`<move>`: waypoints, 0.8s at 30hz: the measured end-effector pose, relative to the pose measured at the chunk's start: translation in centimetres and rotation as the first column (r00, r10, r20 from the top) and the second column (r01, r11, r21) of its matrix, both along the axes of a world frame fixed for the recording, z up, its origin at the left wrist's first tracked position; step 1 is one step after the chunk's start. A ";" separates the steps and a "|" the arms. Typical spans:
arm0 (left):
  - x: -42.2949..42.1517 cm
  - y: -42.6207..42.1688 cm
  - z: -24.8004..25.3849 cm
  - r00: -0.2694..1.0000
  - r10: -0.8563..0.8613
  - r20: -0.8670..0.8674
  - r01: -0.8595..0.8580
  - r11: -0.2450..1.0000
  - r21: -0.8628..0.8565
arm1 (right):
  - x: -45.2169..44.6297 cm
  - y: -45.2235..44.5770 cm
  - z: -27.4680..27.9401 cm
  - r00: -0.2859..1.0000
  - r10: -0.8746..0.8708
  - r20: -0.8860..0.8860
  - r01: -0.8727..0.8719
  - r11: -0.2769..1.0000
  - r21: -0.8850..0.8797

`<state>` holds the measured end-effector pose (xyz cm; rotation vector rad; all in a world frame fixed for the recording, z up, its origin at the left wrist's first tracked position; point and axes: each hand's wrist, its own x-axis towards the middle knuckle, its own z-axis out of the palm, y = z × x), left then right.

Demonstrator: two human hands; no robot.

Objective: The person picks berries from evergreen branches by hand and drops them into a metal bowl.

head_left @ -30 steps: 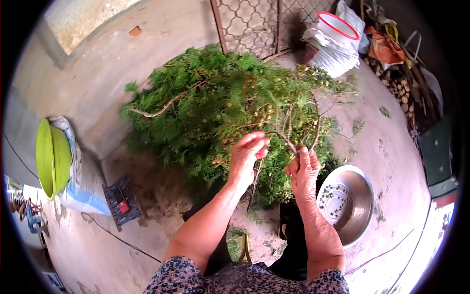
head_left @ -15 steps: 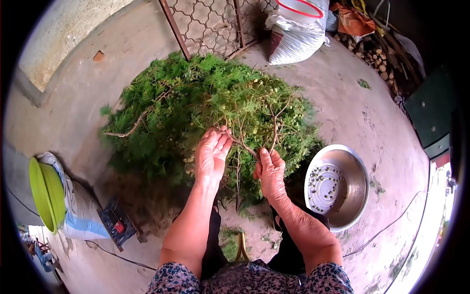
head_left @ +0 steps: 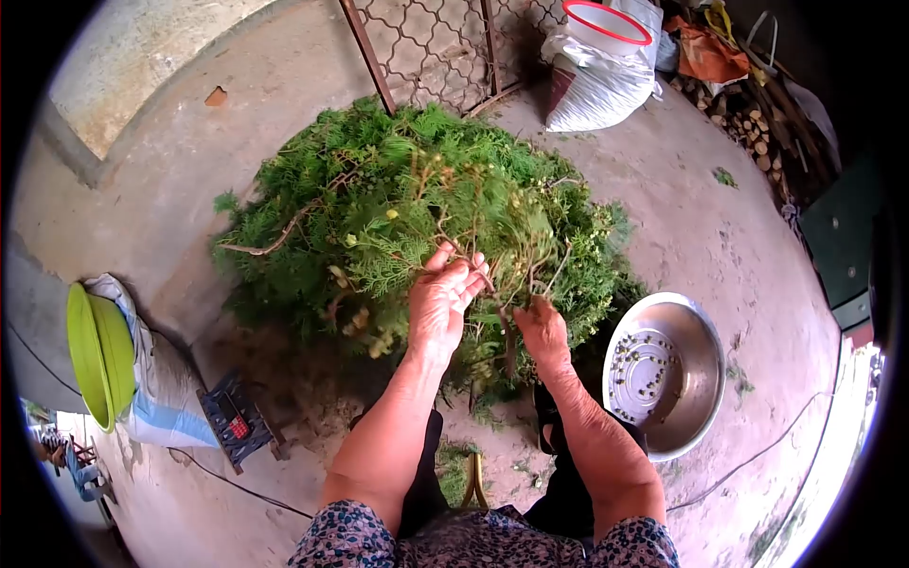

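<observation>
A large heap of green cut conifer branches (head_left: 312,180) with feathery foliage lies on the floor before me. My right hand (head_left: 543,333) is closed on the lower part of a thin brown branch (head_left: 494,301) at the heap's near side. Higher up, my left hand (head_left: 438,308) has its fingers curled round the same branch, its palm partly turned up. The branch's leafy end is blurred by motion. To the right stands a metal basin (head_left: 705,379) with several small green pieces (head_left: 644,364) scattered on its bottom.
Yellow handles (head_left: 475,478) of a tool show between my legs. At left are a lime-green basin (head_left: 99,355), a sack (head_left: 156,398) and a small dark stool (head_left: 235,421). A white sack (head_left: 601,90) and firewood (head_left: 757,142) stand at the back. A cable (head_left: 748,450) crosses the floor.
The held branch has swung, and its leafy end is blurred. My left hand's fingers have curled more round the branch. The whole view has shifted slightly.
</observation>
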<state>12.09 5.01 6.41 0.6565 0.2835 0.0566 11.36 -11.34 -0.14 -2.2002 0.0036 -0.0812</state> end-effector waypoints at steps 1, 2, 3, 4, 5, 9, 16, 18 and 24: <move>-0.1 -0.1 -0.4 1.000 -0.017 -0.003 0.017 1.000 0.022 | 0.1 0.1 0.3 0.997 -0.061 0.047 0.067 0.990 -0.126; -0.1 -0.3 -0.7 0.999 -0.035 -0.007 0.036 0.998 0.044 | 0.3 0.0 0.8 0.997 -0.068 0.044 0.073 0.989 -0.126; -0.1 -0.5 -0.7 0.999 -0.054 -0.006 0.054 0.996 0.065 | 0.4 -0.2 1.4 1.000 -0.025 -0.016 0.028 0.986 0.165; -0.1 -0.6 -0.5 0.998 -0.066 -0.012 0.067 0.996 0.064 | 0.6 -0.5 2.3 0.998 0.028 -0.061 0.002 0.896 0.443; -0.2 -0.7 -0.4 0.993 -0.110 -0.031 0.112 0.991 0.072 | 0.6 -0.8 3.5 0.958 0.082 -0.276 0.113 0.776 0.621; 0.1 -1.0 -0.8 0.980 -0.172 -0.096 0.180 0.980 0.085 | 0.3 -0.5 5.6 0.962 0.126 -0.241 0.162 0.446 0.880; 0.6 -1.2 -2.0 0.956 -0.162 -0.245 0.210 0.960 0.186 | 0.4 -0.4 3.8 0.960 0.201 -0.194 0.107 0.377 0.920; 0.4 -1.0 -1.0 0.928 -0.210 -0.306 0.322 0.868 0.379 | 0.2 -0.3 4.5 0.964 0.178 -0.197 0.114 0.393 0.912; -1.0 -0.8 1.3 0.856 -0.274 -0.439 0.516 0.374 0.771 | -0.1 0.0 4.5 0.997 0.041 -0.063 0.023 0.634 0.773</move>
